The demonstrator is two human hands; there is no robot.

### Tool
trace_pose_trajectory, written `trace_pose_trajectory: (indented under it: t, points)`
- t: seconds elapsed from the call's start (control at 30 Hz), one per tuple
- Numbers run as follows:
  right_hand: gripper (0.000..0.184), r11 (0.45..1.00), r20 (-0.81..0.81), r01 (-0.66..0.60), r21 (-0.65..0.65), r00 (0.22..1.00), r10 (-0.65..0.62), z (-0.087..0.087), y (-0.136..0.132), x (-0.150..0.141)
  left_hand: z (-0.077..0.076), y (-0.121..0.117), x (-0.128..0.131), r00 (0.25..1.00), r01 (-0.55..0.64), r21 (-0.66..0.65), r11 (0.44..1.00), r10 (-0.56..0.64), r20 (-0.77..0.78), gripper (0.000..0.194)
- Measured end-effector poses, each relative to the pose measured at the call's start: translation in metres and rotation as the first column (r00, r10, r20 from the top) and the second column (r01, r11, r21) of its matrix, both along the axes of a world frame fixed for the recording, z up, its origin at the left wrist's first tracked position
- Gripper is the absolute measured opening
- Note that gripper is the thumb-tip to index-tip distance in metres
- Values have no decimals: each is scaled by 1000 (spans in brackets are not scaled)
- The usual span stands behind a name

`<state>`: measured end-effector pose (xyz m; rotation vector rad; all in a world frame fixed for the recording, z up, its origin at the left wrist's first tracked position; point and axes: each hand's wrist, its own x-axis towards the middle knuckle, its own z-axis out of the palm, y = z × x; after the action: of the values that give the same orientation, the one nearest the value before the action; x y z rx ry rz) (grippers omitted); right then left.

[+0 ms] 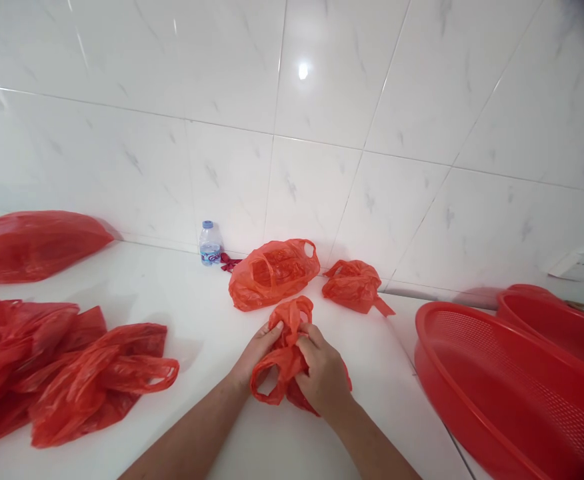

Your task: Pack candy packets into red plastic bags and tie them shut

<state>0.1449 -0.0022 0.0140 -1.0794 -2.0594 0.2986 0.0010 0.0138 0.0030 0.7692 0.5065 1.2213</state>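
Note:
Both my hands grip one crumpled red plastic bag [287, 333] on the white counter, near its middle. My left hand [257, 353] pinches the bag's upper left part, fingers closed on the plastic. My right hand [325, 377] is wrapped over the bag's right side, fingers curled into it. A handle loop of the bag hangs below my left hand. Two more red bags lie just beyond: a puffed one [272, 272] and a smaller knotted one [355, 285].
A pile of loose red bags [72, 373] lies at the left, with a flat red bag [32, 243] behind it. A small water bottle [210, 243] stands by the tiled wall. Two red plastic baskets [502, 387] sit at the right.

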Motion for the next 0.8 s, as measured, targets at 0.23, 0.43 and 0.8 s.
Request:
trace_pose_trajectory:
  t: [0.23,0.43,0.8]
  points:
    - [67,968,-188,-23,-250,982,-25,4,2,4,0,-6,6,988,38,127,991,-18,-154,16]
    - [60,979,-163,-35,-203,987,1,1,7,8,2,-11,9,931,24,236,971,65,-360,10]
    - [16,902,-753,-12,-432,555,-353,8,30,33,-16,13,-5,952,-290,-75,954,296,84,28]
